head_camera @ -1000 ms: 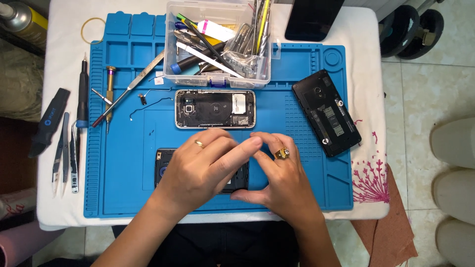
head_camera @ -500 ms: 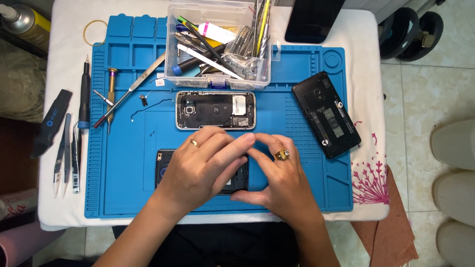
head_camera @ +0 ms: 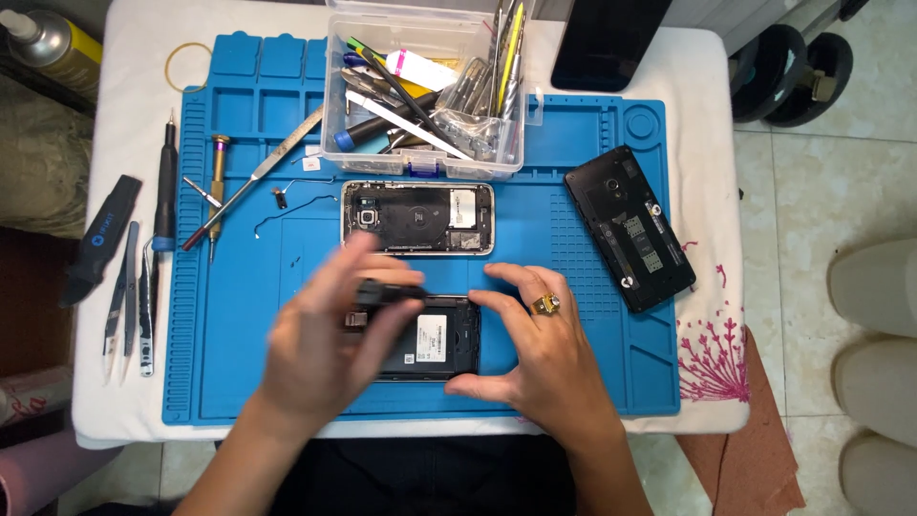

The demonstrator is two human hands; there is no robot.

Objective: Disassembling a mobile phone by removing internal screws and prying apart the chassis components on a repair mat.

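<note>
Head view, looking straight down: two bare hands work on a dark phone (head_camera: pixel 435 339) lying open at the lower centre of the frame, on a blue mat (head_camera: pixel 592 363) spread over a white surface (head_camera: pixel 134 134). The left hand (head_camera: pixel 330 349) is blurred with motion; its fingers curl over the phone's left end and seem to pinch a small dark part, though the blur hides exactly what. The right hand (head_camera: pixel 535 358), wearing a ring, has its fingers spread and pressed around the phone's right edge and lower corner, steadying it.

The phone is a black rectangle with its back off, showing a battery with a pale label.

Judging from this, the likely risk is a slip: a fast pull on the left could bend or tear a thin part inside, or skid the phone up into the silver opened phone (head_camera: pixel 418 218) just above it. Loose bits could also scatter toward the tweezers (head_camera: pixel 129 296) at the left.
</note>
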